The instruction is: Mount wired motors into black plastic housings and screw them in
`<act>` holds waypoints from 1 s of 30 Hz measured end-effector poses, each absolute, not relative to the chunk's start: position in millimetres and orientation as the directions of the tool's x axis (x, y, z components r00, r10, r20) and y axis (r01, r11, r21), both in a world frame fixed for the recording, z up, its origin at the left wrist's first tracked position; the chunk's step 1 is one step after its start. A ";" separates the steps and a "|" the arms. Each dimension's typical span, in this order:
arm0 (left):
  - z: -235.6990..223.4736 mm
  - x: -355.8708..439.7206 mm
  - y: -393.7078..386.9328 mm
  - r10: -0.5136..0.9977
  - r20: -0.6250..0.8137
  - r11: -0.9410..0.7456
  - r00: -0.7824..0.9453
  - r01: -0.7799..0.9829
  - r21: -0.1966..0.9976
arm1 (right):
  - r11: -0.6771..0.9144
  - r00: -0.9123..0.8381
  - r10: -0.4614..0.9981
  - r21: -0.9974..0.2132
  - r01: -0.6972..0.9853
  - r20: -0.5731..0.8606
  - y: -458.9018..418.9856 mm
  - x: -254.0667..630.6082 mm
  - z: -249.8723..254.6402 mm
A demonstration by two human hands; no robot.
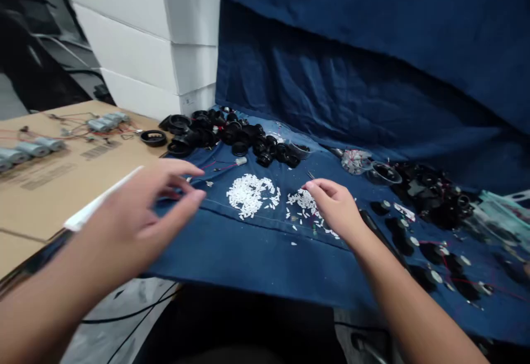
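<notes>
My left hand hovers over the left edge of the blue cloth, its fingers and thumb apart with nothing in them. My right hand rests on the cloth with its fingers curled together, the tips down in a small scatter of white pieces. What those fingertips hold, if anything, is hidden. A bigger pile of the same white pieces lies between my hands. Just beyond it lies a small grey motor with red wires.
A heap of black round parts lies at the back of the cloth. More black parts and clear plastic cups sit at the right. On the left, cardboard carries several grey motors. White boxes are stacked behind.
</notes>
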State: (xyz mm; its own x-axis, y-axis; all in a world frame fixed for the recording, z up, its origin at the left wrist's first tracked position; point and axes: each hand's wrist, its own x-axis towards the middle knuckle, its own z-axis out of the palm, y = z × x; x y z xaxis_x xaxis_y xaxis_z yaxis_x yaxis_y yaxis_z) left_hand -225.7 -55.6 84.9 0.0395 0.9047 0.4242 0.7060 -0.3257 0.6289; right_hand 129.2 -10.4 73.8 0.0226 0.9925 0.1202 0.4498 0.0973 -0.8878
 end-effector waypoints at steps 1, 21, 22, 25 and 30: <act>81.1 -206.0 -45.1 0.884 0.439 -0.418 0.158 0.685 0.597 | 0.094 0.033 0.993 -0.915 0.393 0.116 -7.0 134.5 71.4; 2.3 -68.3 26.8 0.476 0.384 -0.872 0.791 0.369 0.321 | 0.066 0.000 0.998 -0.992 0.110 0.067 -6.4 133.9 27.3; 0.4 -66.5 27.3 0.469 0.368 -0.875 0.803 0.366 0.316 | 0.075 -0.013 0.997 -0.988 0.134 0.074 -6.6 133.1 26.1; -7.6 -62.2 29.5 0.464 0.349 -0.878 0.814 0.370 0.302 | 0.099 -0.064 0.994 -0.976 0.194 0.088 -5.9 130.5 21.1; -13.6 -66.4 31.6 0.438 0.367 -0.897 0.821 0.369 0.244 | 0.093 -0.091 0.993 -0.966 0.243 0.073 -6.2 131.7 16.5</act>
